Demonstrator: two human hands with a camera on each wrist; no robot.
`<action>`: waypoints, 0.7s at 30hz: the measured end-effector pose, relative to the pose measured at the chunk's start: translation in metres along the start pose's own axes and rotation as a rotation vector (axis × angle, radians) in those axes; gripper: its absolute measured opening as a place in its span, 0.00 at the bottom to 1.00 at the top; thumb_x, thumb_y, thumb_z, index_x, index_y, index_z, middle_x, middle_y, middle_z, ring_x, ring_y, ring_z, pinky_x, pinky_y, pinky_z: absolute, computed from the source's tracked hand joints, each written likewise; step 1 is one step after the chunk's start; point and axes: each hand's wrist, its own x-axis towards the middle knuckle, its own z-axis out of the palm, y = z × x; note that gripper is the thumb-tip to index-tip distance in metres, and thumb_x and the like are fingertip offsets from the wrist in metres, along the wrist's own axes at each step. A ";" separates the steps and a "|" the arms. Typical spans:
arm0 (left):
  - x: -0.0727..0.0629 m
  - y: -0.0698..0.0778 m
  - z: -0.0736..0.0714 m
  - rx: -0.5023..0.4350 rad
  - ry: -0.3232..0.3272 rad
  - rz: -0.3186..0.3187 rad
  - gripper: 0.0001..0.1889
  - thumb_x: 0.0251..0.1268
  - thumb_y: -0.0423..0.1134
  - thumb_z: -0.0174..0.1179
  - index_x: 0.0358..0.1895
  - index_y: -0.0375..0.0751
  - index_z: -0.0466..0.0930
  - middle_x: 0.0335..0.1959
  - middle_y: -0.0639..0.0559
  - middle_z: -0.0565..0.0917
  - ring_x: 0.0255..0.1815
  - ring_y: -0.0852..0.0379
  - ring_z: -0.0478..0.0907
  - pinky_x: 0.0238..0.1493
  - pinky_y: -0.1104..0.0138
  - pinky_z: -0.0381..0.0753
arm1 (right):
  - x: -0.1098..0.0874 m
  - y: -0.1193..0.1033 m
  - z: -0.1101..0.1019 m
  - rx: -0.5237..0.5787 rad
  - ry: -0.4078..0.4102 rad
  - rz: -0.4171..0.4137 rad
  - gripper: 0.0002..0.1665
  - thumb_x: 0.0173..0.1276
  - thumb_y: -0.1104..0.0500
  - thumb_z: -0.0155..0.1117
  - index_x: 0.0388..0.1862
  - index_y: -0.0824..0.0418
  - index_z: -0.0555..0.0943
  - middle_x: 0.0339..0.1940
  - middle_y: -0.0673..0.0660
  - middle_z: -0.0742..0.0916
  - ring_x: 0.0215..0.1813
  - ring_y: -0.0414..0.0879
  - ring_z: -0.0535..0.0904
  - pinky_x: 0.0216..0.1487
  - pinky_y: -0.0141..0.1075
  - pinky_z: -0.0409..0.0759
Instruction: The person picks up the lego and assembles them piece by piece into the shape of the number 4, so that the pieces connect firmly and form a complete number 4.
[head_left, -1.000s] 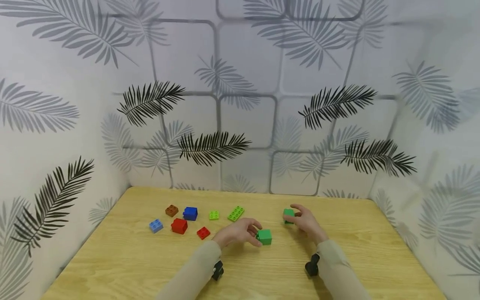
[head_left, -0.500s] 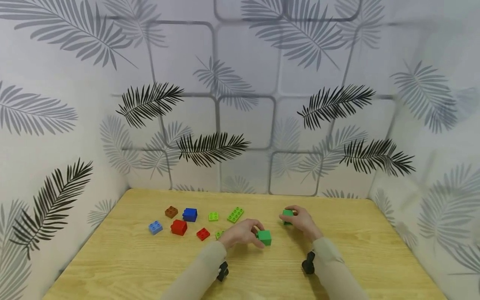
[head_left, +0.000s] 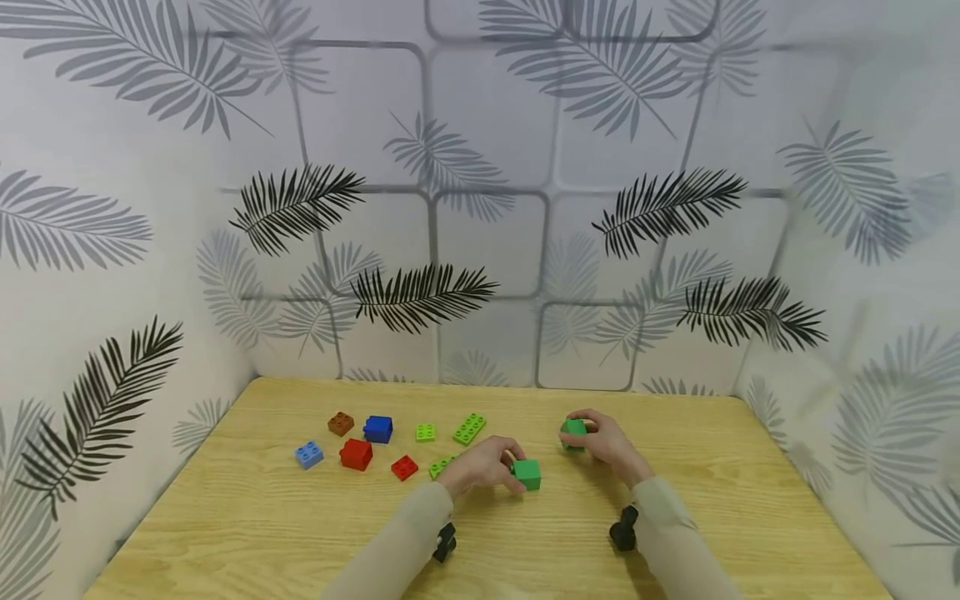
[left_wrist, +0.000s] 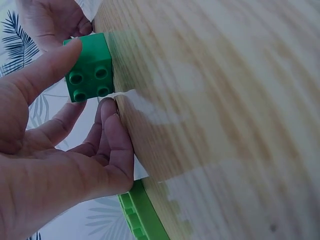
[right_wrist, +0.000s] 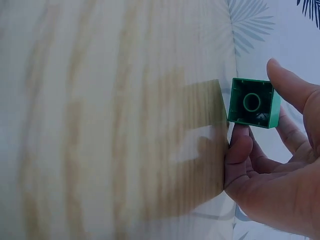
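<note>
Head view puts the near green block (head_left: 527, 474) around the middle of the wooden table (head_left: 540, 550), and I take every place from it. My left hand (head_left: 483, 465) is just left of that block and pinches it: the left wrist camera shows my thumb against one face and a finger at the opposite side, with its four studs turned back towards my hand, so the block is on its side. My right hand (head_left: 606, 442) is beyond it to the right, pinching the far green block (head_left: 573, 434) between thumb and fingers; in the right wrist view this one's hollow underside and round inner tube face the camera. I cannot tell whether either green block touches the wood. Beyond the near green block and to its left lies the long lime brick (head_left: 469, 428), with the small lime brick (head_left: 425, 432) further left. Another lime brick (head_left: 441, 465) sits left of it, partly hidden behind my left hand, then the flat red brick (head_left: 404, 467). Well to its left are the tall red block (head_left: 356, 454), the dark blue block (head_left: 378, 429), the brown brick (head_left: 341, 423) and, farthest out, the light blue brick (head_left: 308, 454)
</note>
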 end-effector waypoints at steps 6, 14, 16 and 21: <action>-0.001 -0.004 -0.002 -0.053 -0.004 0.032 0.15 0.54 0.30 0.72 0.44 0.43 0.79 0.41 0.48 0.81 0.41 0.53 0.77 0.44 0.58 0.76 | -0.004 0.000 0.000 0.027 0.015 0.003 0.30 0.67 0.55 0.68 0.65 0.62 0.73 0.60 0.70 0.79 0.55 0.54 0.78 0.48 0.40 0.75; -0.003 -0.019 -0.012 -0.131 -0.060 0.157 0.13 0.58 0.32 0.69 0.46 0.42 0.81 0.43 0.50 0.84 0.41 0.56 0.77 0.43 0.63 0.75 | -0.010 -0.001 0.010 0.146 0.020 -0.060 0.28 0.64 0.65 0.68 0.63 0.66 0.74 0.62 0.73 0.77 0.51 0.55 0.79 0.36 0.39 0.80; -0.005 -0.022 -0.016 -0.156 -0.072 0.147 0.14 0.59 0.34 0.68 0.48 0.44 0.81 0.44 0.52 0.84 0.42 0.56 0.77 0.42 0.62 0.76 | -0.011 -0.002 0.012 0.147 0.021 -0.074 0.27 0.63 0.66 0.69 0.61 0.66 0.75 0.61 0.73 0.77 0.52 0.55 0.79 0.36 0.39 0.81; -0.008 -0.026 -0.025 -0.229 -0.065 0.111 0.16 0.61 0.35 0.68 0.52 0.45 0.79 0.48 0.49 0.82 0.43 0.54 0.78 0.40 0.61 0.80 | -0.013 -0.003 0.015 0.113 -0.034 -0.101 0.30 0.63 0.68 0.68 0.64 0.64 0.73 0.62 0.71 0.77 0.56 0.58 0.78 0.42 0.41 0.82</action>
